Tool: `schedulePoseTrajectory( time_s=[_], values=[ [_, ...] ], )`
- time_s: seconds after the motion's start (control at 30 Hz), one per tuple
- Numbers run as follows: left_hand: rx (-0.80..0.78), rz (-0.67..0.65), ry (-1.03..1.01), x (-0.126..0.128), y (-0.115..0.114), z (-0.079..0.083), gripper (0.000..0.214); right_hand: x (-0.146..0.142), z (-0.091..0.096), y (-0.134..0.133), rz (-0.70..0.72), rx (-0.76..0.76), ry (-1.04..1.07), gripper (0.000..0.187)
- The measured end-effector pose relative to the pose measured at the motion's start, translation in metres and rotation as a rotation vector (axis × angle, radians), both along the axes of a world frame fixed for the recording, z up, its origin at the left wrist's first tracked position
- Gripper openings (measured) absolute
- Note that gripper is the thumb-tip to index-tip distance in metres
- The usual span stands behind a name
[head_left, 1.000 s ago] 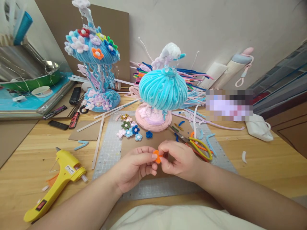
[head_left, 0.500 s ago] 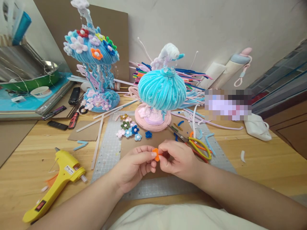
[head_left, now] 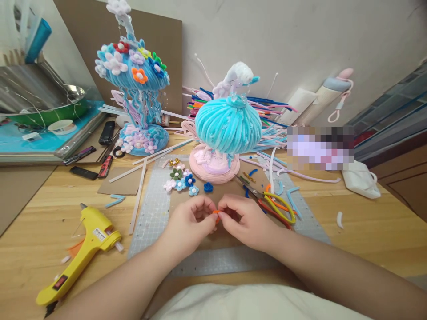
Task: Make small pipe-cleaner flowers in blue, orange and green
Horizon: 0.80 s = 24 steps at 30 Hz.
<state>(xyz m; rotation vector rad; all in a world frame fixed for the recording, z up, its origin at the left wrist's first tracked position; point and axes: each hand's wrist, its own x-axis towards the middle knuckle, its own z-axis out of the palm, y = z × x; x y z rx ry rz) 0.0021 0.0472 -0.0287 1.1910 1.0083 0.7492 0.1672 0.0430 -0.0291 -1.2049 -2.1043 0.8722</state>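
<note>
Between my two hands is a small folded piece of orange pipe cleaner (head_left: 216, 216), mostly covered by fingertips. My left hand (head_left: 191, 224) pinches it from the left. From the right, the thumb and fingers of my right hand (head_left: 246, 221) grip it too. Just beyond the hands lies a dark blue pipe-cleaner flower (head_left: 208, 187) without a pale centre. To its left is a cluster of finished flowers (head_left: 180, 180) in pink, green and blue. Scissors with yellow and orange handles (head_left: 273, 204) rest beside my right hand.
A turquoise jellyfish-like pipe-cleaner piece (head_left: 228, 124) on a pink base stands ahead. A flower-covered blue one (head_left: 133, 75) is behind left. A yellow glue gun (head_left: 85, 249) lies left, near white sticks (head_left: 137, 195). A grey cutting mat (head_left: 147, 240) and cardboard lie underneath.
Both hands have turned and closed in around the orange piece, so less of it shows. The whole view has shifted slightly; the things on the table stay put.
</note>
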Motion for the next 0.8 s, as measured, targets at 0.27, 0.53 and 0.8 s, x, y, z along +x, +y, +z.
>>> schedulePoseTrajectory(
  time_s=[0.27, 0.53, 0.8],
  values=[
    [-0.102, 0.012, -0.049, 0.0015, 0.0016, 0.0029, 0.012, -0.0034, 0.0044, -0.0015, -0.069, -0.002, 0.138, 0.015],
    [0.293, 0.029, 0.165, 0.0019, -0.006, 0.0014, 0.009, -0.0073, 0.0015, 0.0035, -0.225, -0.452, 0.402, 0.01],
    [-0.222, 0.042, -0.223, 0.0016, 0.0034, 0.0036, 0.017, -0.0088, -0.0012, 0.0034, -0.191, -0.544, 0.561, 0.009]
  ],
)
